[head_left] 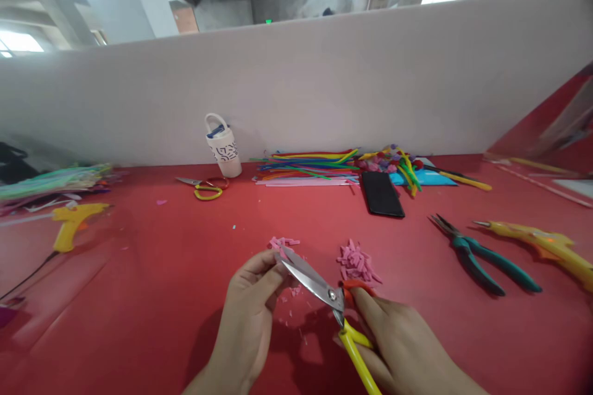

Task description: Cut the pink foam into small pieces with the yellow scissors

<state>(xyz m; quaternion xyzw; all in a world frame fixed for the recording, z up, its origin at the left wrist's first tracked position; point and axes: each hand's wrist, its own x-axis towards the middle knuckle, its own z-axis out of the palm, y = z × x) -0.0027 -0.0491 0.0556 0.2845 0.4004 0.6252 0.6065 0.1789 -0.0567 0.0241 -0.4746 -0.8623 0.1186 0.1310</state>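
Observation:
My right hand [398, 333] grips scissors [319, 284] with one red and one yellow handle, their blades slightly parted. The blade tips reach the fingertips of my left hand [254, 296], which are pinched together; whatever small piece they hold is mostly hidden by the fingers and blades. Just beyond the left fingertips lies a small group of pink cut pieces [290, 242]. A larger heap of pink strips [356, 261] rests beyond my right hand. Tiny pink scraps [291, 305] are scattered on the red tabletop [162, 296] under the scissors.
On the right lie green-handled pliers [482, 256] and a yellow glue gun [532, 237]. A black phone [382, 194], colourful pipe cleaners [306, 166], a white tumbler [225, 151] and second scissors [206, 190] lie along the back. Another glue gun [71, 222] is at left. A white partition [296, 86] stands behind.

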